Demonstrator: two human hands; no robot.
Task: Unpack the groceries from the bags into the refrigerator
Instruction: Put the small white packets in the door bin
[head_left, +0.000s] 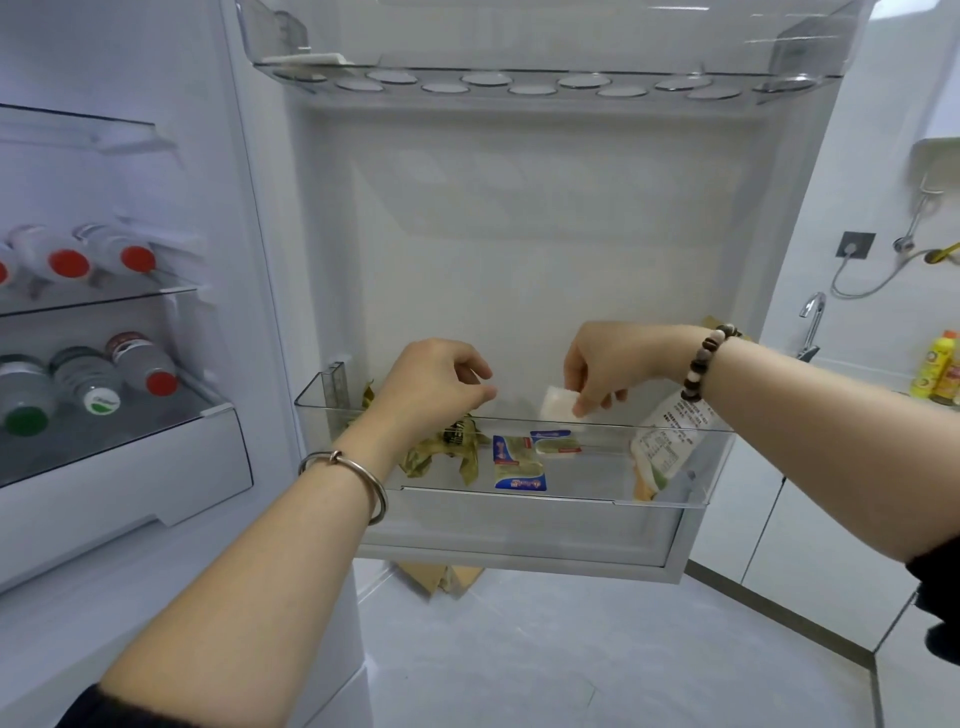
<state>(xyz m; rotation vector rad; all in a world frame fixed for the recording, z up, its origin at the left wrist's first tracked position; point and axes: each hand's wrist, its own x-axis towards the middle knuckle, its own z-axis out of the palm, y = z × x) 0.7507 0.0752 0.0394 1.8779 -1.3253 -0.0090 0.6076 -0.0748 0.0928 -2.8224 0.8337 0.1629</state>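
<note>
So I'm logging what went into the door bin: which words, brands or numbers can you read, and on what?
None is legible.
Blue-and-white flat packets: script on blue bands, blurred.
White plastic pouch: dense black print, too small.
Olive-gold crumpled wrappers: dark print, blurred.
White bottle cap: green logo, unreadable.
Small white packet pinched by right hand: no print visible.

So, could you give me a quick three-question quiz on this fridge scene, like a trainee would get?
1. What does the right hand pinch? A: a red-capped bottle. B: a small white packet. C: a yellow bottle.
2. True or false: the bottles on the fridge shelves stand upright.
3. Fill in: the labelled white pouch leans at the ___ end of the door bin.
Key: 1 B. 2 False, they lie on their sides. 3 Right.
</note>
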